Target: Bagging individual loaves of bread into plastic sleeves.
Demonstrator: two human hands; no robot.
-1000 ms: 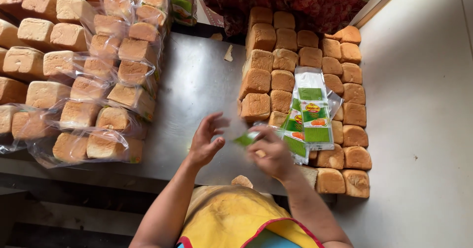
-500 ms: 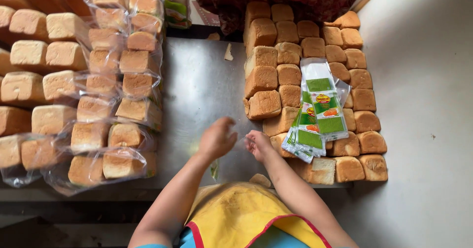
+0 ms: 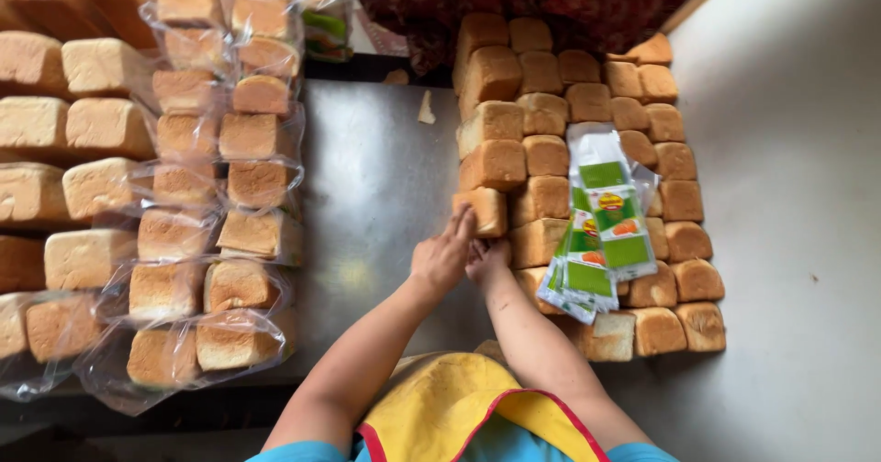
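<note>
a small unwrapped bread loaf (image 3: 484,211), square-topped with a golden-brown crust, is sitting at the near left edge of the bare loaf block (image 3: 587,178) on the steel table (image 3: 376,178); both hands are now closing on it. half a second ago the hands were meeting over open table, and a second ago the right was pinching a green printed bag, so the pair is shifting from bag handling to picking up a loaf. the left hand (image 3: 443,258) is lying with fingers extended, their tips touching the loaf's near left face; it is touching rather than clenching. the right hand (image 3: 489,260) is tucking in beside and partly under the left, pressed against the loaf's near side; whether it is holding anything cannot be told. a fan of flat green-and-white printed bags (image 3: 601,223), glossy and thin, is resting on top of the block just right of the hands. to the left, loaves in clear crinkled film, the wrapped loaves (image 3: 197,242), are lying in rows, well apart from the hands. a yellow apron (image 3: 459,416) with red edging is showing at the bottom, and a small crumb piece (image 3: 426,109) is lying on the dull, scuffed metal.
</note>
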